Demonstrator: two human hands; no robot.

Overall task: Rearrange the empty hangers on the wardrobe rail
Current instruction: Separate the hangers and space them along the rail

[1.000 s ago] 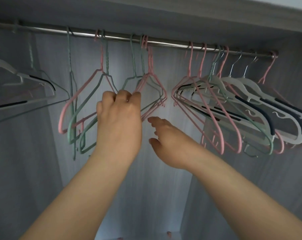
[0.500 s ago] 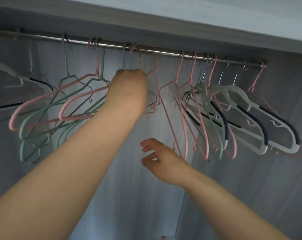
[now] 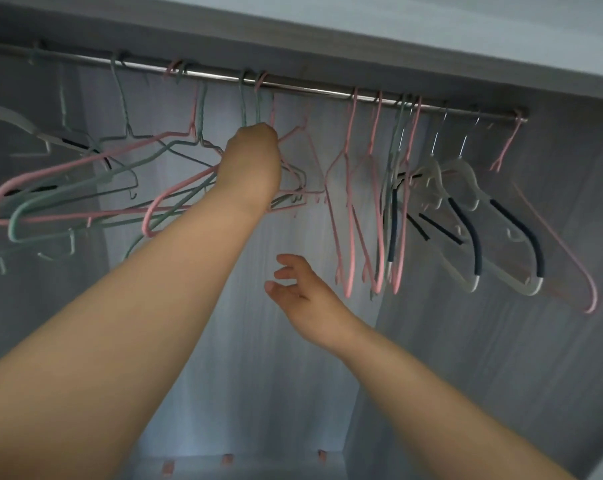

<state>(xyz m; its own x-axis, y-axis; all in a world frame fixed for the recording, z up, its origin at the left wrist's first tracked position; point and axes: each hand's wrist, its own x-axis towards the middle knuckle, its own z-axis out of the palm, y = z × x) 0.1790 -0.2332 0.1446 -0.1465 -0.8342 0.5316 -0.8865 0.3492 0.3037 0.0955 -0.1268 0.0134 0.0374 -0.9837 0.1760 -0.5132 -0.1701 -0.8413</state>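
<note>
A metal rail (image 3: 310,90) runs across the top of the wardrobe. Several empty pink and green wire hangers hang from it. My left hand (image 3: 253,161) is raised near the rail's middle, closed around the necks of a green hanger (image 3: 243,102) and a pink hanger (image 3: 258,98). More pink and green hangers (image 3: 85,195) fan out to its left. My right hand (image 3: 303,296) hovers lower down, fingers apart, holding nothing. Pink hangers (image 3: 348,209) hang edge-on to the right, then white hangers with dark grips (image 3: 466,216).
A lone pink hanger (image 3: 552,233) hangs at the rail's right end. A white hanger (image 3: 16,133) sits at the far left. The wardrobe's grey back wall (image 3: 258,375) and right side wall (image 3: 518,341) close the space. A shelf board (image 3: 362,36) lies just above the rail.
My left hand has climbed from the hangers' shoulders to their necks below the rail. The left hangers have swung out leftward. My right hand has dropped lower.
</note>
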